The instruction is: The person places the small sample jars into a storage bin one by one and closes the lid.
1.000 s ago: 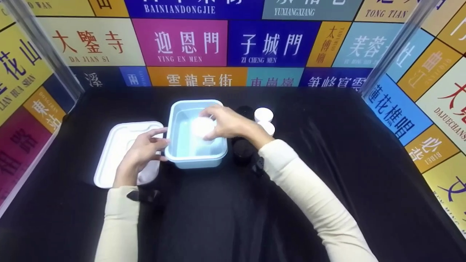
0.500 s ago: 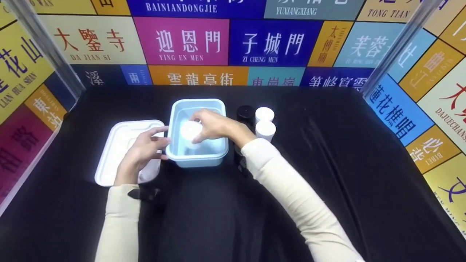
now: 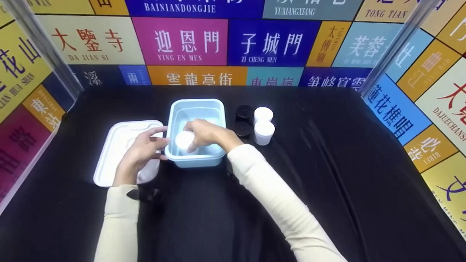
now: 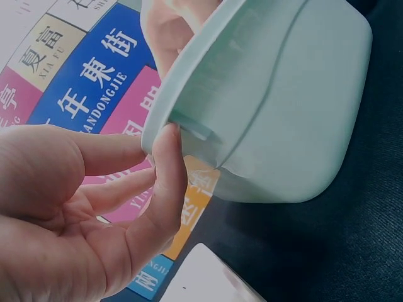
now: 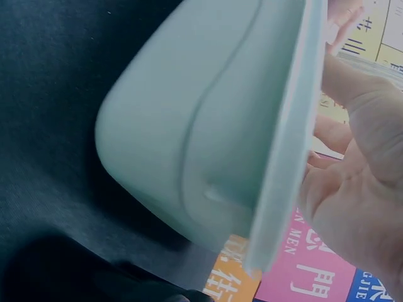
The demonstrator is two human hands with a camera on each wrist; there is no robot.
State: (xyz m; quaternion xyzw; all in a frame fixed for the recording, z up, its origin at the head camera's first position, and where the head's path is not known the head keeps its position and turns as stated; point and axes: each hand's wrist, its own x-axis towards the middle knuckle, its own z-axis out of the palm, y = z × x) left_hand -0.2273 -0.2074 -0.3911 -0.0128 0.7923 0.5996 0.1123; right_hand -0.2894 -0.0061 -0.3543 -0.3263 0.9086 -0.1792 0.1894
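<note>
A light blue plastic food box [image 3: 194, 163] stands lidless on the black cloth. At its left side, my left hand [image 3: 140, 154] has thumb and fingers on the rim, a fingertip tucked just under the lip in the left wrist view. My right hand [image 3: 206, 134] reaches inside and grips a white jar [image 3: 185, 141] by its top, at the box's near left corner. The jar's lower part is hidden by the hand and the box wall. In the right wrist view, the box wall [image 5: 208, 126] hides the fingertips and the jar.
Left of the box lies a white lid [image 3: 113, 156], partly under my left hand. To its right stand two white jars [image 3: 264, 131], with two black-topped jars [image 3: 244, 112] beside them. Printed panels [image 3: 182, 42] close off the back and sides.
My right hand has carried the white jar leftward and toward the near left corner of the box, lower into it. My left hand stays at the rim.
</note>
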